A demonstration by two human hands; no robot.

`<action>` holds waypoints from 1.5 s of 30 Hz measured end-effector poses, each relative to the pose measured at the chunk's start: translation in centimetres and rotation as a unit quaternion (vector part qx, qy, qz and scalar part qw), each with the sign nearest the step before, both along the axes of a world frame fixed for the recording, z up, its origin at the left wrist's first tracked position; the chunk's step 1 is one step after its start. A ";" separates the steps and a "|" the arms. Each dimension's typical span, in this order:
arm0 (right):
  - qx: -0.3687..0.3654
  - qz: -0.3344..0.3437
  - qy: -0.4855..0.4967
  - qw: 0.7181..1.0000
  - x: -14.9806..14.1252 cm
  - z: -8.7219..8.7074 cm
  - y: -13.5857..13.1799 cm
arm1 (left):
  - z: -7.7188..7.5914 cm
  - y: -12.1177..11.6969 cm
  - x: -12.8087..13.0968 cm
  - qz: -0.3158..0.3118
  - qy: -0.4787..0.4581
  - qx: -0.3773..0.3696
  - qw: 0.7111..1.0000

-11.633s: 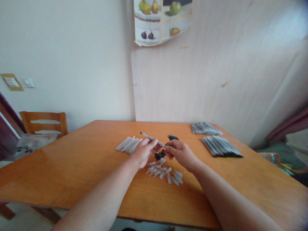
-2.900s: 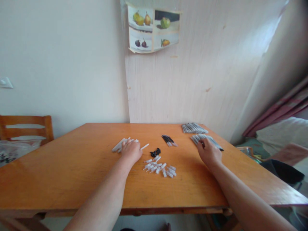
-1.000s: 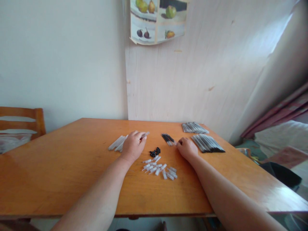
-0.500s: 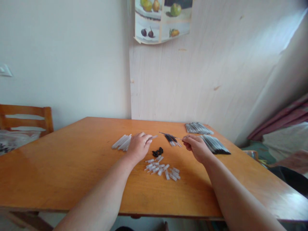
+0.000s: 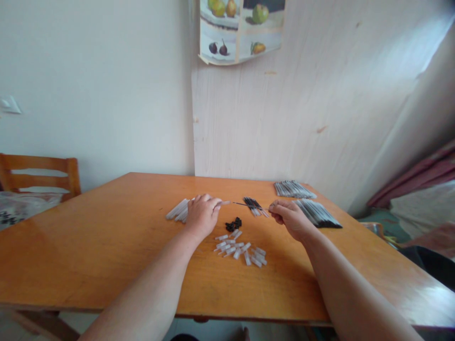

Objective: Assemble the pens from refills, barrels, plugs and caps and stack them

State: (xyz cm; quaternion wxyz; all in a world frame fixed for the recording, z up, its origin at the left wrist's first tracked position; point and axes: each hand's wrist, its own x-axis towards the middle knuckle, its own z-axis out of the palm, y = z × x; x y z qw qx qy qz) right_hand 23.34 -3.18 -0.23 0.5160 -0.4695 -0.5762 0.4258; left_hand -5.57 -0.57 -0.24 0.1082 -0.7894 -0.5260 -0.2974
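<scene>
My left hand (image 5: 203,217) is closed around a translucent whitish tube (image 5: 224,203), whose end sticks out to the right past the fingers. In a pinch, my right hand (image 5: 290,219) holds a thin dark pen refill (image 5: 245,205) pointing left. The refill's tip is level with the tube's end, a small gap apart. Behind the refill lies a small group of black refills with pale ends (image 5: 253,203). Whitish tubes (image 5: 177,209) lie beside my left hand, partly hidden by it. Below the hands are a pile of small black pieces (image 5: 233,224) and several short translucent caps (image 5: 238,248).
The wooden table (image 5: 106,246) stands against the wall. At its right are two rows of assembled-looking pens (image 5: 318,214), (image 5: 294,189). A wooden chair (image 5: 39,173) stands at left, a fruit picture (image 5: 241,31) hangs above, and part of another person's arm (image 5: 432,239) shows at right.
The refill in my right hand has tilted from slanting upward to nearly level, its tip now facing the tube's end. My left hand has shifted slightly left with the tube.
</scene>
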 end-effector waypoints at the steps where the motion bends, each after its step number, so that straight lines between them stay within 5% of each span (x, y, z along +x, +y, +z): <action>1: 0.000 -0.001 -0.004 1.000 0.0 0.0 0.0 | 0.0 0.0 0.0 -0.002 -0.001 -0.002 1.000; 18: 0.067 -0.044 -0.041 0.996 -1.8 0.0 -0.1 | -0.4 -0.2 0.8 -0.130 0.024 -0.035 0.991; 32: 0.051 -0.018 -0.103 0.993 -3.8 -1.4 0.2 | -0.4 0.0 1.2 -0.129 -0.042 -0.041 0.990; 39: 0.176 0.051 -0.373 0.910 -4.2 -3.1 1.0 | -0.6 0.3 1.2 -0.129 -0.064 -0.036 0.989; 45: 0.170 0.043 -0.491 0.853 -4.8 -2.7 0.4 | -0.8 0.4 1.1 -0.135 -0.071 -0.035 0.988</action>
